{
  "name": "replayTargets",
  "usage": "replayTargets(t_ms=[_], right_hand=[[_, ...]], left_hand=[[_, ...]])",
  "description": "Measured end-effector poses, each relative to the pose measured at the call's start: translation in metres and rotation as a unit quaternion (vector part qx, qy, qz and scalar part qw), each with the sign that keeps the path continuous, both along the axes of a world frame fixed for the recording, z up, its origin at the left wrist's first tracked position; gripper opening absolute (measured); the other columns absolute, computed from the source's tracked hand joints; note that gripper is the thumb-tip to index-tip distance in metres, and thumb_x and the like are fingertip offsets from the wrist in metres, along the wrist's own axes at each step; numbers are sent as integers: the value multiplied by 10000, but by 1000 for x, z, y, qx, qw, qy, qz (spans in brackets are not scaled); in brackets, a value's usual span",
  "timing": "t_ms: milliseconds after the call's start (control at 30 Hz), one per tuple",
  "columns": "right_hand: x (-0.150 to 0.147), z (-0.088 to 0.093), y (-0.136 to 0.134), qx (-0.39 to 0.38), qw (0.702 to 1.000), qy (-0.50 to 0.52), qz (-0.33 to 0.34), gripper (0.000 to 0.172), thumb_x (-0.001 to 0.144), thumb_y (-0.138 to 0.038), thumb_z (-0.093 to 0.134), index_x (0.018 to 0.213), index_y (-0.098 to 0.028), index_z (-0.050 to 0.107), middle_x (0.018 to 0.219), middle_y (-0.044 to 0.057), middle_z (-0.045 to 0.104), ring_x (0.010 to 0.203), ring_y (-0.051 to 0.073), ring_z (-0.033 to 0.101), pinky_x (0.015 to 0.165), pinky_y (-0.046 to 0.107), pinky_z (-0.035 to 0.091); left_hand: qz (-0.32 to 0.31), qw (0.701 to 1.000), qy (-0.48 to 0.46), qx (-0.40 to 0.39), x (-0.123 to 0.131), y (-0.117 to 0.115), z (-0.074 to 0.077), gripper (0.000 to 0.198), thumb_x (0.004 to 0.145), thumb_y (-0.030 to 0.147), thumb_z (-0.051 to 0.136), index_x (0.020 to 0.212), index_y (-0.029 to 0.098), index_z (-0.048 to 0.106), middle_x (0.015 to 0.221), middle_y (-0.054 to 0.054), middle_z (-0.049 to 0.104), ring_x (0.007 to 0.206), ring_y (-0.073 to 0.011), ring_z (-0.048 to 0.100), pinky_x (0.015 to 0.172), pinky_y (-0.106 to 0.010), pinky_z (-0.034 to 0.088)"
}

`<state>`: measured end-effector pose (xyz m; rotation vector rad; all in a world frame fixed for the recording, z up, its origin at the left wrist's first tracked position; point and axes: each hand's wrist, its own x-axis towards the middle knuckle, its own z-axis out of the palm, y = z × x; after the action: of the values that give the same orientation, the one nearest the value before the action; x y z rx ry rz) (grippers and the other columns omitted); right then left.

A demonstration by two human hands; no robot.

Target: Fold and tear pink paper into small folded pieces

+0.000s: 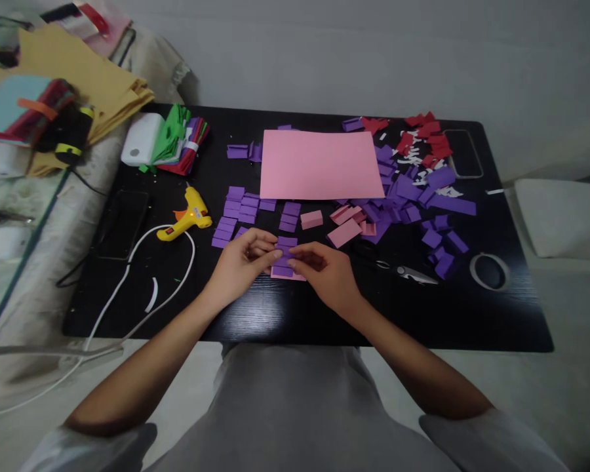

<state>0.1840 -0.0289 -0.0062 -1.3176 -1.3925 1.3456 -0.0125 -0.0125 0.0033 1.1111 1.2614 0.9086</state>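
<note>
Purple card [287,242] sits near the front middle of the black table [295,328], between the hands, a pink strip [281,276] showing under its near edge. The left hand [246,259] pinches its left side, fingers curled; the right hand [328,272], nearly closed, pinches its right. Beyond lies a pink sheet [322,164]; a glue gun [193,211] lies left, scissors [413,274] right.
</note>
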Motion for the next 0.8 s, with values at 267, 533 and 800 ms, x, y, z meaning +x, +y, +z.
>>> replayTargets(t_ms=[267,533,800], right_hand=[[6,-5,-7,121,984,-117,55,120,980,-226,691,1052,-239,786,1029,44,801,889,199,751,846,362,623],[16,-20,-17,299,897,-269,183,262,1079,-181,513,1069,-143,772,1079,134,739,1054,262,622,1007,441,554],[16,-26,-17,315,894,-268,171,242,1070,-140,512,1045,-119,752,1081,137,709,1029,255,598,954,430,557]], left_hand=[[34,999,33,10,-8,-10,-10,380,723,400,908,925,183,669,721,26,664,584,-108,628,577,-247,559],[72,996,58,-20,-6,-15,-16,422,682,399,931,892,166,649,780,5,697,567,-91,617,551,-230,555],[90,993,69,-33,0,-15,-20,396,659,370,931,878,162,675,790,-31,739,623,-124,665,522,-217,564]])
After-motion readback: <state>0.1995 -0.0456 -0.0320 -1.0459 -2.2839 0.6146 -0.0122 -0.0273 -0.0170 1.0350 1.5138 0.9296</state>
